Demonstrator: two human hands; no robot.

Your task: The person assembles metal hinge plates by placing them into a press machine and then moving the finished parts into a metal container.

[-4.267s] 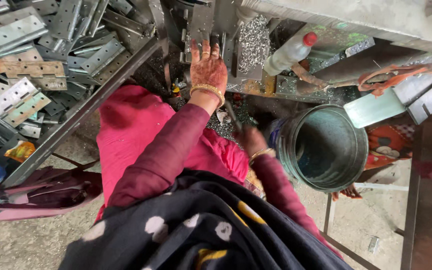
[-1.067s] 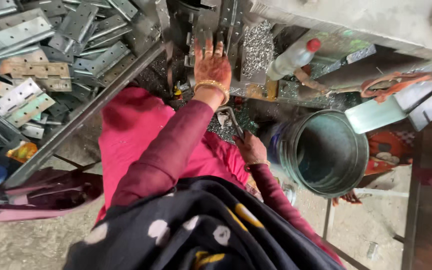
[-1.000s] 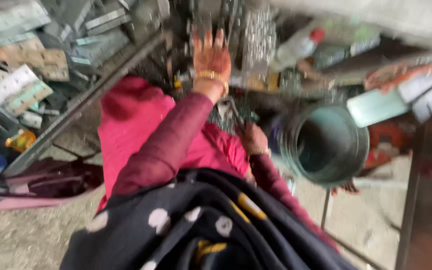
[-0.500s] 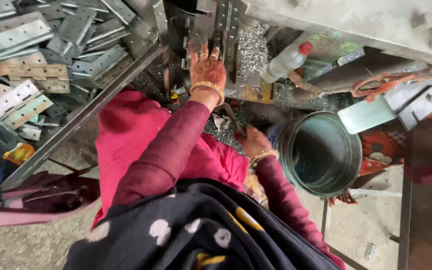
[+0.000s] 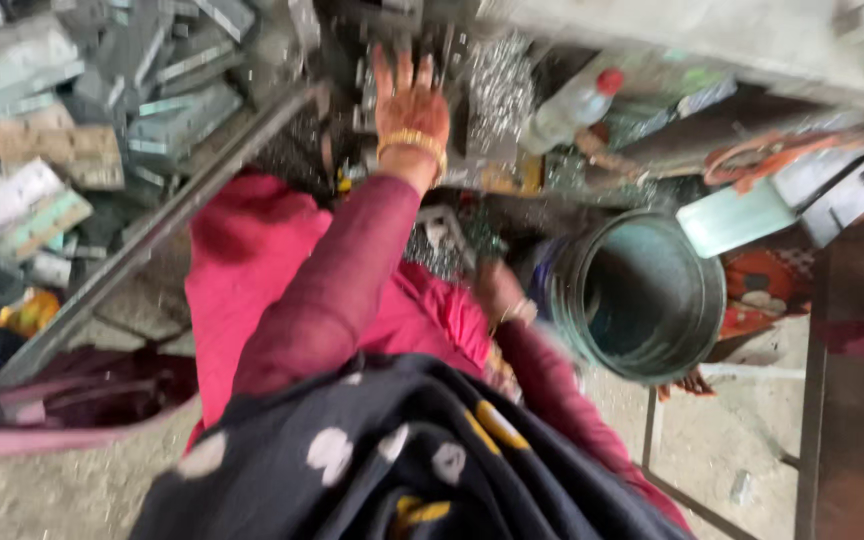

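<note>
From the head view, your left hand (image 5: 410,108) lies flat with fingers spread on the metal parts at the machine (image 5: 392,40), far and centre; it pinches nothing. Your right hand (image 5: 497,290) sits low and near, just left of the green metal bucket (image 5: 642,300); blur hides whether it grips anything. Nothing looks finished yet; the bucket's visible inside looks bare. Its mouth opens upward, long axis upright. A clear bottle (image 5: 572,105) lies tilted to the far right.

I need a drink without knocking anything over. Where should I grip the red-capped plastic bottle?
Grip the red-capped plastic bottle around its clear middle, coming from above. It lies tilted, cap up and to the right, so the body's long side is exposed.
</note>
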